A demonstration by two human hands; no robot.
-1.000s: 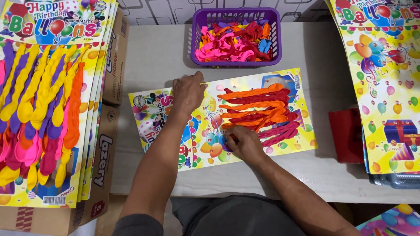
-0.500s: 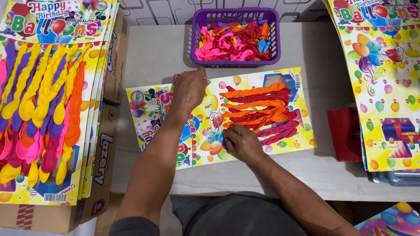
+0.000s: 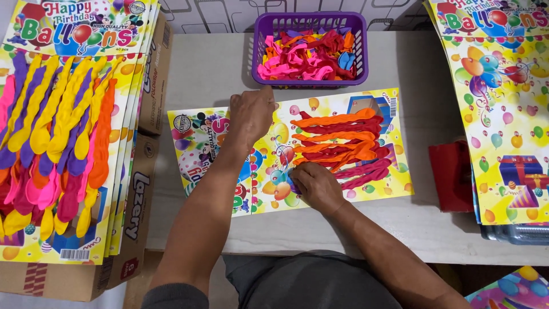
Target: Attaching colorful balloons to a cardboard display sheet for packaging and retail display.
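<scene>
I see my left hand (image 3: 251, 111) flat, fingers spread, on the printed card (image 3: 229, 149) below the purple basket (image 3: 309, 51). My right hand (image 3: 317, 186), fingers pinched narrow, presses a blue balloon (image 3: 291, 184) at card's centre, w/ orange balloons (image 3: 337, 134) beside.

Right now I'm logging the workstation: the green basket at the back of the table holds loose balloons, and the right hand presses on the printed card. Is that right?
Not quite: the basket is purple, not green, as the head view shows. It does sit at the back of the table holding loose balloons, and the right hand presses on the printed card.
</scene>
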